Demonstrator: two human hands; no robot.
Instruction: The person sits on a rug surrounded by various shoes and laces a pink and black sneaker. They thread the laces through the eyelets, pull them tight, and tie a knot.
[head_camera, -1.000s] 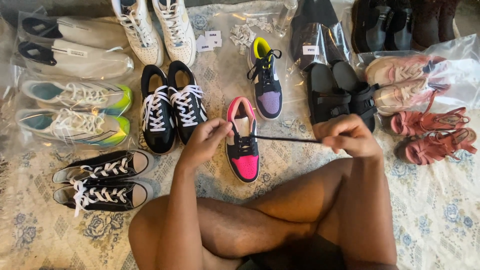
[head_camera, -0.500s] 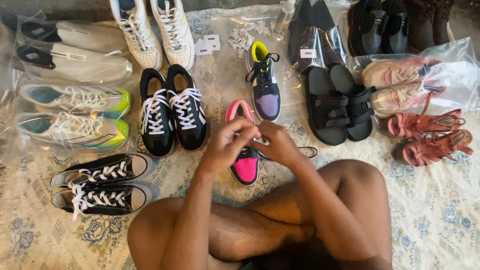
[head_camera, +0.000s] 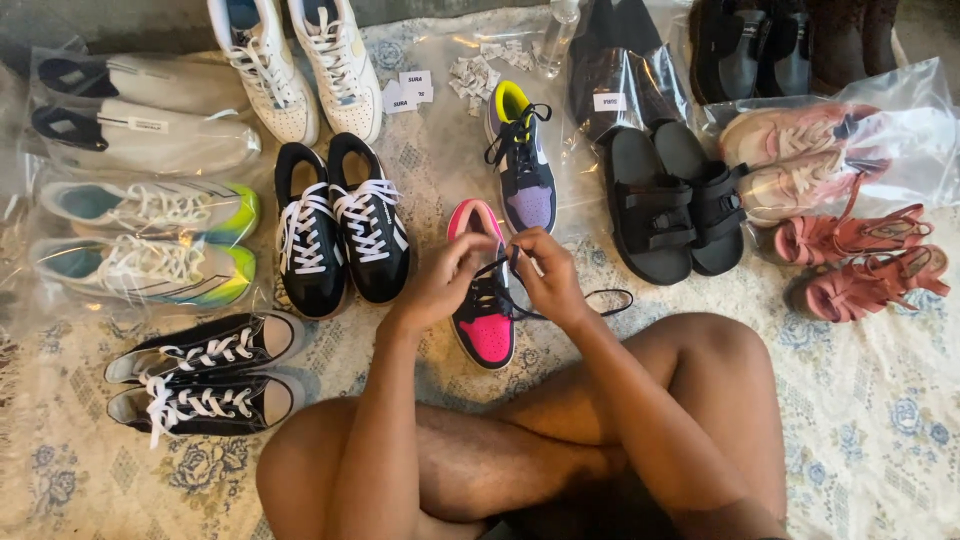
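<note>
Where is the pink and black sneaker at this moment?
In the head view the pink and black sneaker lies at centre, under both hands, between the black sneakers with white laces and the black sandals.

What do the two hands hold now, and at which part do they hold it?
Both the left hand and right hand pinch the black lace of the pink and black sneaker, just above its tongue.
</note>
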